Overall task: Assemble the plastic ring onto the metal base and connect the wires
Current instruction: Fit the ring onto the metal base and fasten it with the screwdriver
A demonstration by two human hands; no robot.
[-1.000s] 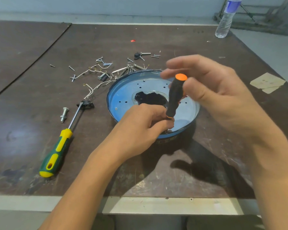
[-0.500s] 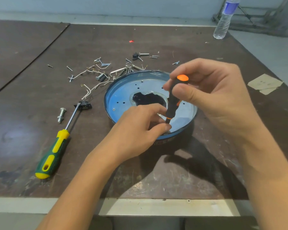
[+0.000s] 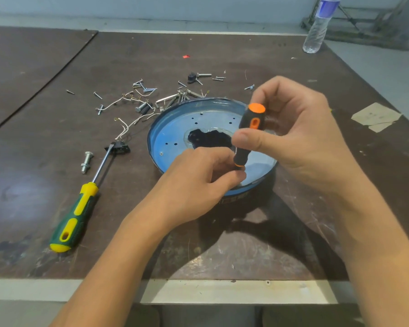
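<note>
Blue round metal base sits on the brown table. Right hand grips the short black-and-orange screwdriver upright to turn it; left hand pinches its tip steady, maybe on a hidden screw.

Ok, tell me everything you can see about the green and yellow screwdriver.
The green and yellow screwdriver lies flat on the dark table, left of the blue metal base, and nothing holds it. Its chunky handle looks like green rubbery plastic with yellow inlays, collar and butt, and the butt points toward the near edge. The bare steel shaft runs away to a small black plastic part, past a loose bolt.
</note>
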